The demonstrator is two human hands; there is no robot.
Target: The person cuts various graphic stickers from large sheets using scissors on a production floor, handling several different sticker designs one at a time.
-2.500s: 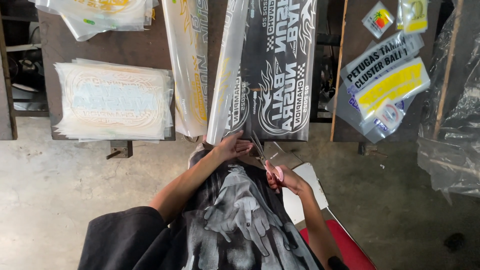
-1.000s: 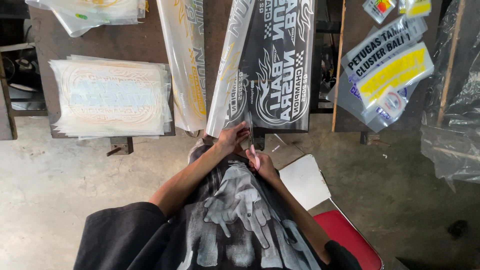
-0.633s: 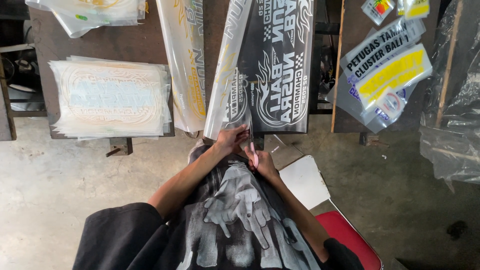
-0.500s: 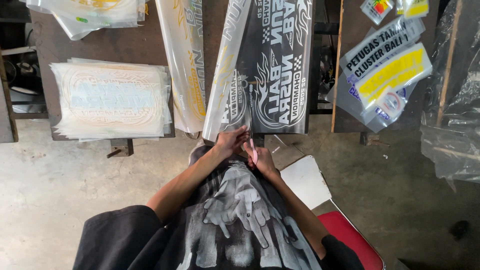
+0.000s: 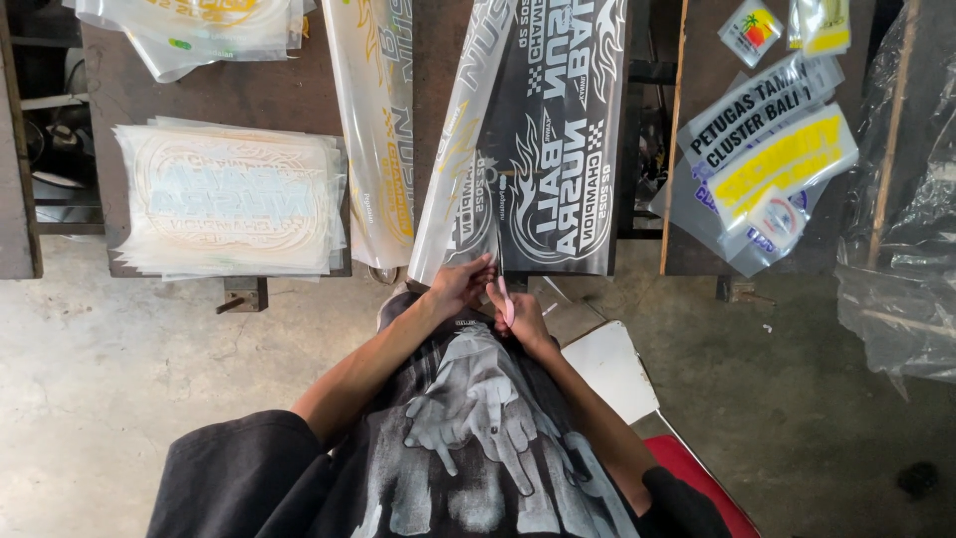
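Head view is showing me the bench point(image 5: 249, 95) from above, and I am starting with the printed goods lying on it. At the left a thick stack of clear film sheets point(image 5: 231, 199) with pale white artwork is lying flat, squared up near the bench edge. Above it, at the top left, a looser pile of clear sheets with yellow print point(image 5: 189, 25) is running out of frame. A long clear strip with yellow lettering point(image 5: 376, 130) is hanging down the middle of the bench. Over on the right, on a separate dark surface, a fan of clear bags point(image 5: 767, 164) is lying askew — white, blue and yellow block lettering on them — with two small bright stickers point(image 5: 787, 25) just above.

I am seeing the black printed sheet point(image 5: 558, 139) with white flame-style graphics draping over the near edge of the bench, its left side curling up into a pale fold. My left hand point(image 5: 460, 286) is pinching the sheet's bottom edge — fingers closed on it. My right hand point(image 5: 520, 314) is gripping pink-handled scissors point(image 5: 503, 284), whose blades are pointing up into the sheet just beside the left hand.
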